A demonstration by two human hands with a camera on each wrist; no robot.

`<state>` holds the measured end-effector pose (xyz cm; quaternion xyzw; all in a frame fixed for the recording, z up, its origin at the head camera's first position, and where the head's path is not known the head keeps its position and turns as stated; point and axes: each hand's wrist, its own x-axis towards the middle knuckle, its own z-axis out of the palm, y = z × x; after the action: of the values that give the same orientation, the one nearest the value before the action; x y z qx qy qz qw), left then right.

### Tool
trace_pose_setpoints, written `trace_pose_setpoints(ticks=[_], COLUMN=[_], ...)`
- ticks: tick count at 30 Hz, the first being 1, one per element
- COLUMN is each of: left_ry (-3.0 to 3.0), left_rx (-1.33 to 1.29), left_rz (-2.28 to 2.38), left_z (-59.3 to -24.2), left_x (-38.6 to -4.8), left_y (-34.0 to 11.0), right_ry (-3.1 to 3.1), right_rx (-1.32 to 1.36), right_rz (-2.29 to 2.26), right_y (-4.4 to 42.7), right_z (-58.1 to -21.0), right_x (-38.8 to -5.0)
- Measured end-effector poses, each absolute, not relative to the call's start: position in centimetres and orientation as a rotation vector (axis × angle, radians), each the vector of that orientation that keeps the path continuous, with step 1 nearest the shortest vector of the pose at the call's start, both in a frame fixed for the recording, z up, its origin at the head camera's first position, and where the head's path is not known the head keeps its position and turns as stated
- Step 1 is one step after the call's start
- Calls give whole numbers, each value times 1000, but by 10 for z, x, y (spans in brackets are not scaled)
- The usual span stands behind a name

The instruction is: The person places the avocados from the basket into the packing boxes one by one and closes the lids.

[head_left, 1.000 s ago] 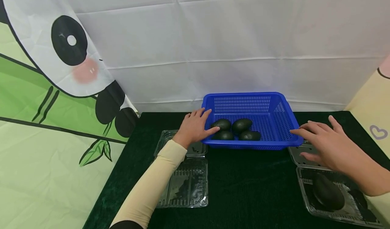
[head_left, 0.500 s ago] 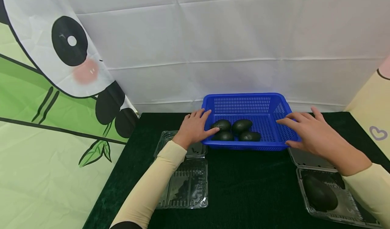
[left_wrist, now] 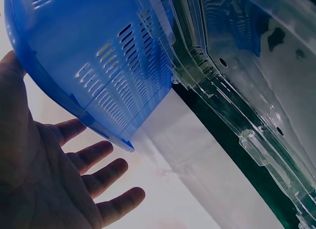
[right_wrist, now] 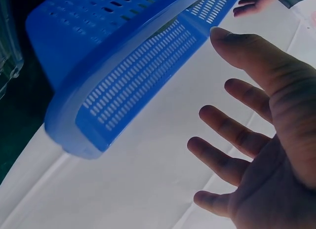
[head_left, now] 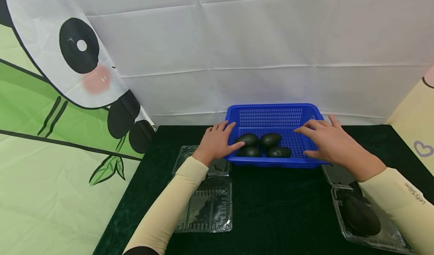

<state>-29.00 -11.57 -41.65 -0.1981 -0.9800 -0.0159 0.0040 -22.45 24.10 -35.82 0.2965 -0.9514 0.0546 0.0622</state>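
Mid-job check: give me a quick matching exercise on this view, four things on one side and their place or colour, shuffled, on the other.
Things
1. left hand
2. right hand
3. avocados in the basket
4. clear box on the right

Place or colour
A. partly hidden by the right sleeve in the head view
B. at the basket's right end, holding nothing
C. dark green
D. at the basket's left end, fingers spread

Pairs: 1-D, 2-B, 3-C, 4-A
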Motion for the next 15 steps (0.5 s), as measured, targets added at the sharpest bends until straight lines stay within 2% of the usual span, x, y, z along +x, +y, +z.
trace_pose_setpoints(ticks=[15], left_ry=[-3070], left_rx=[-603], left_rz=[-30], left_z=[-413], left_x=[-289], left_y=[-118], right_ry=[-2927], right_rx=[947], right_rz=[154], right_y=[213], right_z=[-370], right_x=[-243])
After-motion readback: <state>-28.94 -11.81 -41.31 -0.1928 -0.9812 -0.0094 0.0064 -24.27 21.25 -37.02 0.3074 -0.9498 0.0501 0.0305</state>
